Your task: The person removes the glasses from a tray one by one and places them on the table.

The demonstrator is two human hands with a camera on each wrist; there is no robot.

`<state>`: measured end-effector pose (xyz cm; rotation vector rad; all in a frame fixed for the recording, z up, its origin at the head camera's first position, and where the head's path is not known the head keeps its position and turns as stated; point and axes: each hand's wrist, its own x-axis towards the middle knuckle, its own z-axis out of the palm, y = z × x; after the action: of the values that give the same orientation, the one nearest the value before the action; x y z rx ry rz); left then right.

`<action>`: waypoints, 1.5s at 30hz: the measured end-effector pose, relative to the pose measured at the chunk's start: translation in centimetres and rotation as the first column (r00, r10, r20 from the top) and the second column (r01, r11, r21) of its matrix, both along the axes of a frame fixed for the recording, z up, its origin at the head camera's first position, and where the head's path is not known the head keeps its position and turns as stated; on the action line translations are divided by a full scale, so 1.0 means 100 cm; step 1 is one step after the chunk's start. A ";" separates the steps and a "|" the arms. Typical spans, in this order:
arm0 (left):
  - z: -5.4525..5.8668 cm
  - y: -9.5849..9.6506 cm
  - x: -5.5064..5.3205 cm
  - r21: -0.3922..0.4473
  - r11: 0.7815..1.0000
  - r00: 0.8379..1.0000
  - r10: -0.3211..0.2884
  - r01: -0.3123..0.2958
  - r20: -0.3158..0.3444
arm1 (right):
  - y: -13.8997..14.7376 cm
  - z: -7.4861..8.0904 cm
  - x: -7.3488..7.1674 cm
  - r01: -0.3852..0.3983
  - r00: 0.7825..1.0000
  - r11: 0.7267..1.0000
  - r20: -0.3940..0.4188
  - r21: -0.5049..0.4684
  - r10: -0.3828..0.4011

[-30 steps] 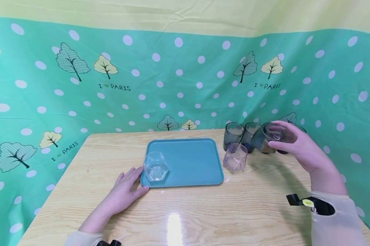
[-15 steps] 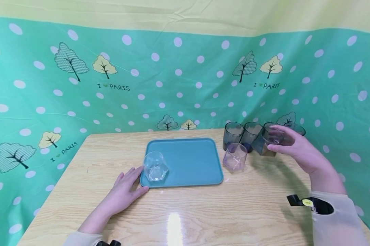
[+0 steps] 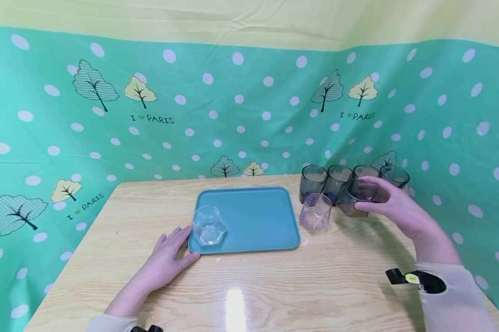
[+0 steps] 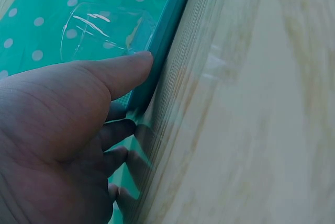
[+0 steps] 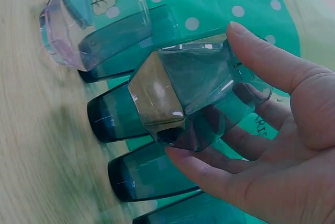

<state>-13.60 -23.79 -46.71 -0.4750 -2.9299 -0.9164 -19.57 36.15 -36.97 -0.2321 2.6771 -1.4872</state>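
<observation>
My right hand (image 3: 392,203) grips a smoky grey drinking glass (image 5: 201,93) with a faceted base, thumb on one side and fingers round the other. The glass is held up off the table, tilted, its base toward the left. My left hand (image 3: 166,260) lies at the near left corner of a blue tray (image 3: 253,221), fingers nearly straight along the left rim and thumb (image 4: 125,72) at the front rim. A clear glass (image 3: 209,226) with a faceted base stands on the tray's left end. A pale purple-tinted glass (image 3: 316,213) stands just right of the tray.
Several dark grey-blue tumblers (image 3: 313,184) stand in a row at the back right, behind the held glass. A green dotted curtain (image 3: 241,115) hangs along the back and sides of the wooden table (image 3: 274,290).
My right hand has brought the smoky glass slightly toward me and down, away from the tumbler row. The left hand stays at the tray corner.
</observation>
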 end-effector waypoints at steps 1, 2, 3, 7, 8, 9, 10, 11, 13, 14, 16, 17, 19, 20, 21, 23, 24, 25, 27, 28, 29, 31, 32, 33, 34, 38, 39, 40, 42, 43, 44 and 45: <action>0.000 0.000 0.000 0.000 1.000 1.000 0.000 0.000 -0.001 | 0.000 -0.001 0.000 0.001 1.000 1.000 -0.001 0.005 -0.001; 0.000 0.000 0.000 0.000 1.000 1.000 0.001 -0.001 0.000 | 0.000 -0.002 -0.001 0.002 1.000 1.000 -0.003 0.011 -0.002; 0.000 0.000 0.000 0.002 1.000 1.000 0.001 -0.001 0.000 | 0.000 -0.004 -0.001 0.002 1.000 1.000 -0.002 0.015 -0.002; 0.000 0.000 0.000 0.004 1.000 1.000 0.002 -0.002 0.004 | 0.002 -0.010 -0.001 -0.005 1.000 1.000 0.006 0.026 0.004; 0.000 0.000 0.000 0.006 1.000 1.000 0.001 -0.001 0.007 | 0.002 -0.011 -0.001 -0.005 1.000 1.000 0.008 0.027 0.004; 0.000 0.000 0.001 0.007 1.000 1.000 0.001 -0.001 0.008 | 0.003 -0.012 -0.001 -0.008 1.000 1.000 0.012 0.021 0.007; 0.001 0.000 0.001 0.006 1.000 1.000 0.001 -0.001 0.009 | 0.003 -0.013 -0.001 -0.009 1.000 1.000 0.012 0.017 0.009; 0.001 0.000 0.001 0.007 1.000 1.000 0.002 -0.002 0.011 | 0.003 -0.014 -0.002 -0.014 1.000 1.000 0.012 0.007 0.014; 0.001 0.000 0.001 0.006 1.000 1.000 0.002 -0.002 0.011 | 0.004 -0.016 -0.003 -0.020 1.000 1.000 0.012 -0.014 0.021; 0.001 0.000 0.000 0.005 1.000 1.000 0.002 -0.002 0.009 | 0.004 -0.017 -0.003 -0.022 1.000 0.999 0.015 -0.023 0.022; 0.001 0.000 0.000 0.003 1.000 1.000 0.002 -0.002 0.007 | 0.004 -0.019 -0.005 -0.023 0.999 0.999 0.023 -0.033 0.023; 0.001 0.000 0.000 0.004 1.000 1.000 0.001 -0.001 0.005 | 0.004 -0.020 -0.005 -0.021 0.999 0.999 0.031 -0.036 0.022; 0.001 0.000 0.000 0.004 1.000 1.000 -0.001 0.001 0.005 | 0.004 -0.021 -0.006 -0.016 0.999 1.000 0.044 -0.027 0.017; 0.001 0.000 0.000 0.004 1.000 1.000 -0.001 0.001 0.005 | 0.004 -0.022 -0.007 -0.014 0.999 1.000 0.052 -0.022 0.015; 0.001 0.000 0.000 0.006 1.000 1.000 -0.002 0.002 0.006 | 0.004 -0.023 -0.007 -0.007 0.998 1.000 0.061 -0.013 0.008; 0.001 0.000 0.000 0.007 1.000 1.000 -0.004 0.004 0.008 | 0.004 -0.024 -0.007 -0.003 0.997 1.000 0.080 -0.010 0.004; 0.000 0.000 0.000 0.006 1.000 1.000 -0.004 0.004 0.008 | 0.004 -0.024 -0.007 -0.006 0.996 1.000 0.087 -0.016 0.007; 0.000 0.000 0.000 0.004 1.000 1.000 -0.003 0.003 0.008 | 0.004 -0.025 -0.007 -0.005 0.995 1.000 0.095 -0.023 0.007; 0.000 0.000 0.000 0.003 1.000 1.000 -0.002 0.002 0.012 | 0.004 -0.026 -0.007 -0.004 0.994 0.999 0.109 -0.039 0.008; 0.000 0.000 -0.001 0.002 1.000 1.000 -0.002 0.002 0.014 | 0.005 -0.027 -0.008 -0.009 0.993 0.999 0.113 -0.048 0.015; 0.000 0.000 -0.001 0.001 1.000 1.000 -0.001 0.001 0.017 | 0.005 -0.028 -0.009 -0.011 0.993 0.998 0.117 -0.054 0.018; 0.000 0.000 -0.001 0.003 1.000 1.000 0.000 0.000 0.021 | 0.005 -0.030 -0.010 -0.020 0.992 0.998 0.121 -0.064 0.027; 0.000 0.000 -0.001 0.005 1.000 1.000 0.000 0.000 0.022 | 0.005 -0.031 -0.011 -0.024 0.992 0.998 0.122 -0.060 0.031; 0.000 0.000 -0.001 0.004 1.000 1.000 0.000 0.000 0.021 | 0.006 -0.032 -0.012 -0.027 0.992 0.998 0.124 -0.060 0.035; 0.001 0.000 -0.001 0.005 1.000 1.000 -0.001 0.001 0.022 | 0.006 -0.033 -0.012 -0.032 0.991 0.998 0.125 -0.057 0.039; 0.001 0.001 -0.002 0.004 1.000 1.000 0.000 0.000 0.023 | 0.004 -0.035 -0.012 -0.041 0.991 0.997 0.126 -0.061 0.048; 0.001 0.001 -0.002 0.005 1.000 1.000 0.001 -0.001 0.026 | 0.004 -0.036 -0.012 -0.042 0.991 0.997 0.125 -0.064 0.050; 0.001 0.001 -0.002 0.006 1.000 1.000 0.001 -0.001 0.029 | 0.003 -0.036 -0.012 -0.042 0.991 0.997 0.126 -0.065 0.050; 0.001 0.001 -0.002 0.006 1.000 0.999 0.003 -0.003 0.032 | 0.003 -0.037 -0.013 -0.043 0.991 0.997 0.124 -0.068 0.051; 0.001 0.001 -0.001 0.008 1.000 0.999 0.003 -0.003 0.033 | 0.003 -0.038 -0.013 -0.043 0.991 0.997 0.126 -0.069 0.051; 0.001 0.001 -0.001 0.010 1.000 0.999 0.003 -0.003 0.034 | 0.004 -0.039 -0.014 -0.044 0.990 0.997 0.129 -0.070 0.052; 0.001 0.001 -0.001 0.012 1.000 0.999 0.003 -0.003 0.035 | 0.004 -0.040 -0.014 -0.043 0.990 0.997 0.128 -0.068 0.052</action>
<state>-13.72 -23.72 -46.64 -0.4582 -2.9539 -0.9514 -20.97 36.54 -40.97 -0.1947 2.5079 -1.5217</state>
